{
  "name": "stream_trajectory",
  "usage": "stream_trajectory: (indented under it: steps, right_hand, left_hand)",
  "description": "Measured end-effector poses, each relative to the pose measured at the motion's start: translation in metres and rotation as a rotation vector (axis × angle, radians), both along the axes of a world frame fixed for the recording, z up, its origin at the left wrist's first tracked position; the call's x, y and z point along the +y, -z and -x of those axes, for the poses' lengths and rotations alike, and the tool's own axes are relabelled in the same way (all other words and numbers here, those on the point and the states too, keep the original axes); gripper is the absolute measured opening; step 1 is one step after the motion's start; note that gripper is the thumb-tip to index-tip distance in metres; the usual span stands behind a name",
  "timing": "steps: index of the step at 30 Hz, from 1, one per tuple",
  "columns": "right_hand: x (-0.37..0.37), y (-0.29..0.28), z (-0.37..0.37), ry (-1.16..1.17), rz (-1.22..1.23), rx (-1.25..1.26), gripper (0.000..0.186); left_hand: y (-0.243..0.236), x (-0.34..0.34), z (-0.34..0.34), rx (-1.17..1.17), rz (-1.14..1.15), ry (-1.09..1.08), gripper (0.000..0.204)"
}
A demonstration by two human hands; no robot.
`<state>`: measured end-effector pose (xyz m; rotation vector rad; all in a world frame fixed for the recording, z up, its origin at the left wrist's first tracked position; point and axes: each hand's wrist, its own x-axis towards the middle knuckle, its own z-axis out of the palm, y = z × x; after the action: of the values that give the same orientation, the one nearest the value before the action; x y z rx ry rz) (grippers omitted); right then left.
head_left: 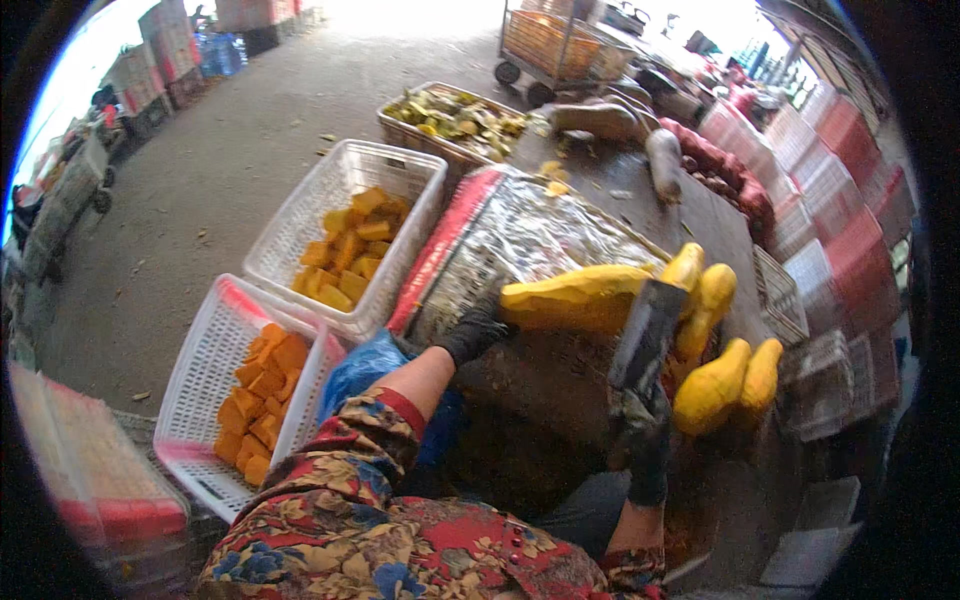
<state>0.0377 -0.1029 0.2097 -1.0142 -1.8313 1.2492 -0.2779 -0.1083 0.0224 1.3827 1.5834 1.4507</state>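
My left hand [472, 332], in a dark glove, grips the near-left end of a long peeled yellow squash [565, 300] on the dark work board. My right hand [642, 440], also gloved, is closed on a broad dark cleaver [645, 350], whose blade is over the squash's right part. More peeled yellow squash [705, 390] lie just right of the blade. Behind the long squash is a silvery, crumpled sack with a red edge [530, 225]. Blue plastic [355, 370] shows by my left forearm.
At left stand white baskets of orange chunks [200, 420] and yellow chunks [285, 235]; behind, a basket of peelings [450, 120]. Unpeeled long squash [665, 165] and red mesh sacks [740, 185] lie at back right. Stacked crates [840, 230] line the right; a wheeled trolley [550, 50] stands behind.
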Motion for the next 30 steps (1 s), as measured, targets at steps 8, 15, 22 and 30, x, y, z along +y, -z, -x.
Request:
stream_trajectory:
  steps: [8,15,22,30]
  right_hand:
    - [0.018,0.015,0.041,-0.067,0.531,0.195,0.027]
    - [0.051,0.041,0.056,-0.139,0.073,-0.389,0.019]
    - [0.067,0.047,0.067,-0.181,0.275,-0.277,0.018]
    - [0.062,0.032,0.088,-0.113,-0.053,-0.701,0.026]
  left_hand:
    - [-0.010,-0.013,0.006,-0.230,-0.005,0.046,0.080]
    - [-0.031,-0.012,0.008,-0.065,-0.017,-0.123,0.072]
    - [-0.050,0.004,-0.002,0.294,0.002,-0.150,0.079]
    - [-0.074,0.011,-0.012,0.678,0.220,-0.066,0.090]
